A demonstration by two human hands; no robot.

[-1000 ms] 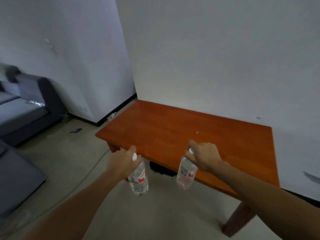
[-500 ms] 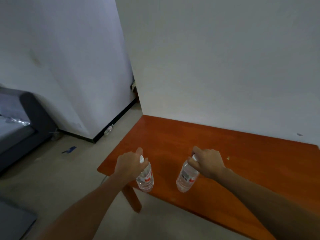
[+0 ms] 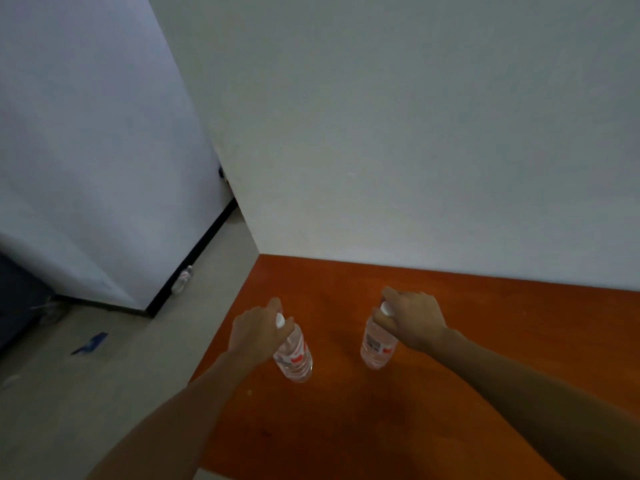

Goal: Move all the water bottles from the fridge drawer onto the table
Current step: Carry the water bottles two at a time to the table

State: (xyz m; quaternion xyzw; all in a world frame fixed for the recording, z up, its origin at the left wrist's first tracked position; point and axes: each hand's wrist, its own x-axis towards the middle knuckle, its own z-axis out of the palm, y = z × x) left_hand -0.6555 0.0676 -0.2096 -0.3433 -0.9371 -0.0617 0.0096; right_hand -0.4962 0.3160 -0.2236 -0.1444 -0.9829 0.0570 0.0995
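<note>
Two clear water bottles with white caps and red-and-white labels hang over the orange-brown wooden table (image 3: 485, 341). My left hand (image 3: 258, 329) grips the neck of the left bottle (image 3: 294, 355), near the table's left edge. My right hand (image 3: 412, 320) grips the cap end of the right bottle (image 3: 377, 346), further in over the tabletop. Whether either bottle's base touches the wood I cannot tell. The fridge drawer is out of view.
The table stands against a white wall (image 3: 415, 133). Left of it is bare concrete floor (image 3: 104, 375) with a blue scrap (image 3: 90, 342) and a small bottle (image 3: 183, 280) lying by the black skirting. A dark sofa edge (image 3: 14, 299) shows at far left.
I have come closer to the table and both hands have carried their bottles from in front of its edge to over the tabletop.
</note>
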